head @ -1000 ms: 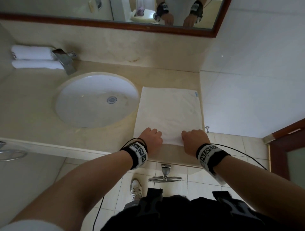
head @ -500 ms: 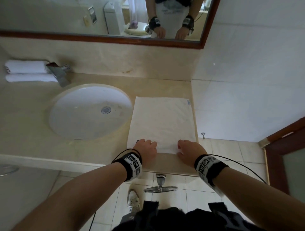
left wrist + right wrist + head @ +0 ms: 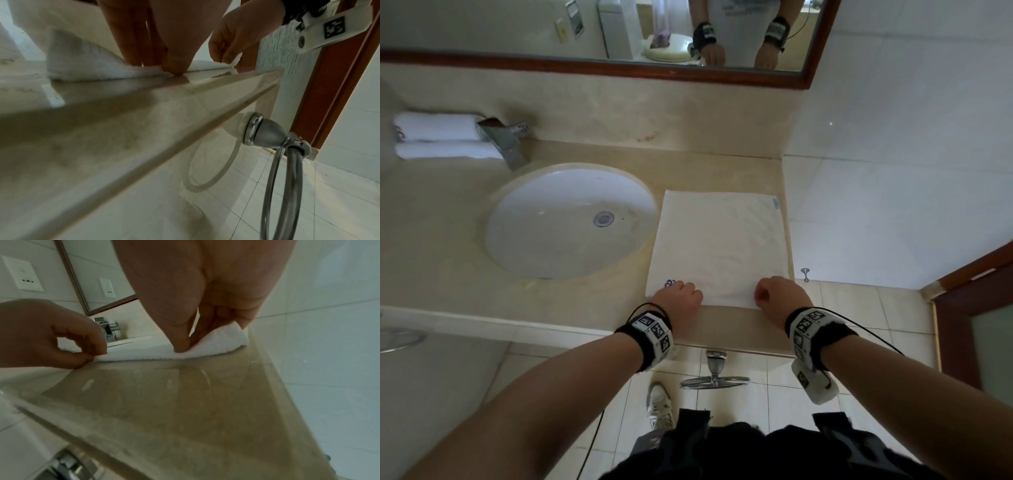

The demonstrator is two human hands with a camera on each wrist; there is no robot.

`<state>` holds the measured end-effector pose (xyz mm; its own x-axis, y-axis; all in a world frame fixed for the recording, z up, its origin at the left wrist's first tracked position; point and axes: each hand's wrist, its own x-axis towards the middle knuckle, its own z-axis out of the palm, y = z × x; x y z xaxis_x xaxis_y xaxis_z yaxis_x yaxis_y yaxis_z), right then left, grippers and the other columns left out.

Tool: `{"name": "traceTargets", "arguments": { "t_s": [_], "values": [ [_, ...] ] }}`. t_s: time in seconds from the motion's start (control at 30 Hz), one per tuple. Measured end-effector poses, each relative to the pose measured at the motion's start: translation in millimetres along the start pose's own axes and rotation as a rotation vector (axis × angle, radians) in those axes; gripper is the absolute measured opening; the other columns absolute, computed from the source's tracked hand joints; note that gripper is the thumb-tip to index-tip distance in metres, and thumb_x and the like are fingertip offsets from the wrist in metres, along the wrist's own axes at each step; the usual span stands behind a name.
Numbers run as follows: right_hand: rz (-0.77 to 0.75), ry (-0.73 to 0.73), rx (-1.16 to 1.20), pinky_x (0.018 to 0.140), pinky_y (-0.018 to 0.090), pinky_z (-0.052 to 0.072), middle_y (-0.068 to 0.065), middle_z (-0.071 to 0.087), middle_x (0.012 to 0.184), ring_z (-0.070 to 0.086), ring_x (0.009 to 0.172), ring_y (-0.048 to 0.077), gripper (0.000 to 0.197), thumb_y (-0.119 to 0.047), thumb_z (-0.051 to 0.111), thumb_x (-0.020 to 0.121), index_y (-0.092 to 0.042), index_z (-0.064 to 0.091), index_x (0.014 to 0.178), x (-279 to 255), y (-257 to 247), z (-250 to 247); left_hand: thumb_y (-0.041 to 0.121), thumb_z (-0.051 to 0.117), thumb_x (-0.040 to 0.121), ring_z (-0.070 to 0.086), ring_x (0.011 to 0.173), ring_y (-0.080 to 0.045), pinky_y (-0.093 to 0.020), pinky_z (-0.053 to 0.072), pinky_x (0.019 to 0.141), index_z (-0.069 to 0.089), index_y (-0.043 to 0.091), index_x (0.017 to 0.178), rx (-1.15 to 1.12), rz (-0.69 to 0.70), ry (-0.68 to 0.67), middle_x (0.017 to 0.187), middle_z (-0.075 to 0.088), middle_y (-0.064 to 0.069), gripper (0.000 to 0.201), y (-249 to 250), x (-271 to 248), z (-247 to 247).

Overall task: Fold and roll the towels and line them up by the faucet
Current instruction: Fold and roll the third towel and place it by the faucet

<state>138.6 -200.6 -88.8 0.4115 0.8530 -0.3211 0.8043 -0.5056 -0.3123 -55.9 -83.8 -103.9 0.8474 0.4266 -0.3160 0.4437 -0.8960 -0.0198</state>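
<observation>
The towel (image 3: pixel 719 246) is lying flat on the counter (image 3: pixel 431 240), its long axis running away from the hands toward the mirror (image 3: pixel 599 65). Left hand (image 3: pixel 681 298) and right hand (image 3: pixel 780 294) are each pinching its near edge; the sink (image 3: pixel 524 219) is sitting left of them.

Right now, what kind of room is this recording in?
A bathroom, possibly a hotel's: an oval sink set in a marble counter, a faucet with rolled white towels beside it, and a toilet reflected in the mirror.
</observation>
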Motion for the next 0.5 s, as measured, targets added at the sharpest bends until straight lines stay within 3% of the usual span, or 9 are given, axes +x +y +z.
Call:
{"name": "traceTargets", "arguments": {
  "t_s": [0.2, 0.33, 0.5],
  "values": [
    [-0.128, -0.046, -0.162, 0.083, 0.033, 0.047, 0.006, 0.060, 0.105, 0.059, 0.094, 0.027, 0.021, -0.018, 0.043, 0.091, -0.016, 0.064, 0.096, -2, -4, 1, 0.008, 0.037, 0.093, 0.051, 0.112, -0.029, -0.038, 0.043, 0.090, 0.050, 0.003, 0.117, 0.030, -0.003, 0.008, 0.121, 0.053, -0.016, 0.028, -6, 3, 2],
    [-0.187, -0.065, -0.224, 0.081, 0.032, 0.044, 0.003, 0.056, 0.106, 0.058, 0.097, 0.026, 0.019, -0.034, 0.052, 0.090, -0.017, 0.058, 0.099, -5, -4, 2, 0.013, 0.038, 0.095, 0.047, 0.114, -0.030, -0.039, 0.042, 0.090, 0.046, 0.004, 0.121, -0.015, -0.015, -0.011, 0.122, 0.051, -0.014, 0.029, -12, 6, -2],
    [-0.251, 0.002, -0.401, 0.074, 0.035, 0.046, 0.005, 0.058, 0.109, 0.056, 0.103, 0.024, 0.023, -0.019, 0.038, 0.097, -0.012, 0.057, 0.107, -4, -7, 6, 0.010, 0.037, 0.094, 0.051, 0.107, -0.030, -0.037, 0.039, 0.085, 0.048, 0.002, 0.118, -0.131, -0.025, 0.012, 0.114, 0.057, -0.019, 0.028, -23, 11, -1]
  ]
}}
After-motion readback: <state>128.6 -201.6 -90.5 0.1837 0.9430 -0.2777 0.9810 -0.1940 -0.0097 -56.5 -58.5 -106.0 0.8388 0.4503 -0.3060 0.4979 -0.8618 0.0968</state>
